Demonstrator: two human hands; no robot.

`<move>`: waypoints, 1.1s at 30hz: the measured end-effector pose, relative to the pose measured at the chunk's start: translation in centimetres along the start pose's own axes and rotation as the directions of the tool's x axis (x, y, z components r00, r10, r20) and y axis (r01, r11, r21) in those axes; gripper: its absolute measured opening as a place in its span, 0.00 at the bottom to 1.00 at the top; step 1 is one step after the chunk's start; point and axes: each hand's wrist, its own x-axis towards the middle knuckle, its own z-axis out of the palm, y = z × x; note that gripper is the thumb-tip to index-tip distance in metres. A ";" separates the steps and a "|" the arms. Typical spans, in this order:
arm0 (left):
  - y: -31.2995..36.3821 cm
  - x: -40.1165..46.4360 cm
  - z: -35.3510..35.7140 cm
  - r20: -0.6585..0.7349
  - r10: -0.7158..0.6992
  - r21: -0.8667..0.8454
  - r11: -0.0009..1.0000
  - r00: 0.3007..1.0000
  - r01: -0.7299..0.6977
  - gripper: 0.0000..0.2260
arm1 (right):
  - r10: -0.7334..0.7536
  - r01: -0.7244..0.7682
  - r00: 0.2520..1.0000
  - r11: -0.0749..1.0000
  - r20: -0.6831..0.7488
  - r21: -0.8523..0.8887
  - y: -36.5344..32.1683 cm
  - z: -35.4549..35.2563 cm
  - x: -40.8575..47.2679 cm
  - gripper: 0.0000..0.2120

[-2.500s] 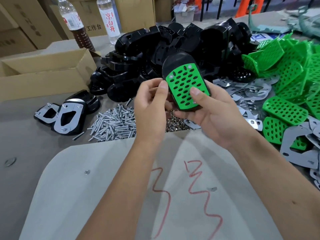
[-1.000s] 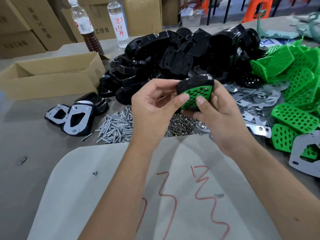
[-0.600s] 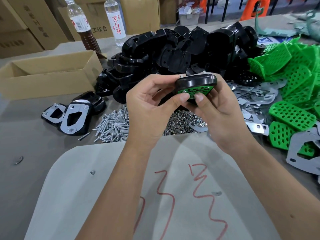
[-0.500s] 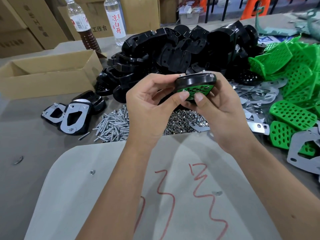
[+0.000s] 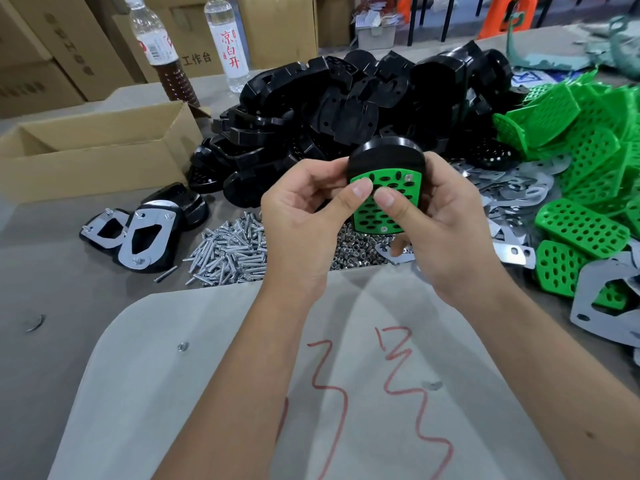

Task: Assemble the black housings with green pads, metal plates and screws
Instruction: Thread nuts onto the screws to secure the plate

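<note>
Here both hands grip one housing (image 5: 386, 157) above the bench's middle: the left hand (image 5: 304, 216) and right hand (image 5: 446, 216) curl round its sides, thumbs pressing its green pad (image 5: 388, 202). Behind lie spare housings (image 5: 346, 109); screws (image 5: 232, 254) sit left, and plates (image 5: 512, 188) and pads (image 5: 588, 150) toward the right edge.

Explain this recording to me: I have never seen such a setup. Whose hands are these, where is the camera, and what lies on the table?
No robot here: a person's bare hands, filmed by one camera on their head looking down. The left hand and right hand together hold a black housing with a green pad fitted in, thumbs pressing the pad. On the table lie a pile of black housings, green pads, metal plates, screws, nuts, two finished pieces and a cardboard box.
</note>
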 end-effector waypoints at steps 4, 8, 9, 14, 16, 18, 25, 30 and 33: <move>0.1 0.0 -0.1 0.006 0.001 0.006 1.000 1.000 -0.001 0.10 | 0.017 -0.017 1.000 1.000 0.003 0.009 -0.1 0.2 -0.1 0.09; -0.1 0.0 -0.1 -0.024 -0.028 -0.009 1.000 0.999 0.028 0.09 | 0.004 -0.004 1.000 1.000 0.004 -0.019 -0.2 -0.1 -0.1 0.09; -0.2 0.0 -0.1 -0.026 -0.042 -0.019 0.999 0.999 0.041 0.09 | -0.004 0.004 1.000 1.000 0.007 -0.031 -0.1 -0.2 0.0 0.09; -0.3 0.4 -0.2 0.007 -0.043 0.028 0.999 0.999 0.042 0.09 | -0.003 0.003 1.000 1.000 0.007 -0.021 0.2 -0.7 0.2 0.10; -0.2 0.6 -0.4 0.039 -0.010 0.057 0.998 0.999 0.008 0.11 | -0.029 0.029 0.999 0.999 0.020 -0.021 0.3 -0.7 0.2 0.10; -0.1 0.6 -0.6 0.069 0.037 0.090 0.995 0.997 -0.043 0.12 | -0.045 0.045 0.998 0.999 0.038 -0.006 0.3 -0.6 0.3 0.10; -0.1 0.4 -0.6 0.081 0.139 0.171 0.974 0.987 -0.151 0.12 | -0.068 0.069 0.994 0.998 0.081 -0.003 -0.6 -0.9 0.0 0.14; -0.4 0.4 -0.7 0.041 0.105 0.185 0.977 0.994 -0.111 0.12 | -0.061 0.065 0.995 0.996 0.076 -0.062 -0.6 -1.0 0.1 0.13; -0.5 0.4 -0.7 0.043 0.098 0.186 0.977 0.994 -0.104 0.11 | -0.069 0.074 0.995 0.994 0.070 -0.075 -0.6 -1.2 0.1 0.11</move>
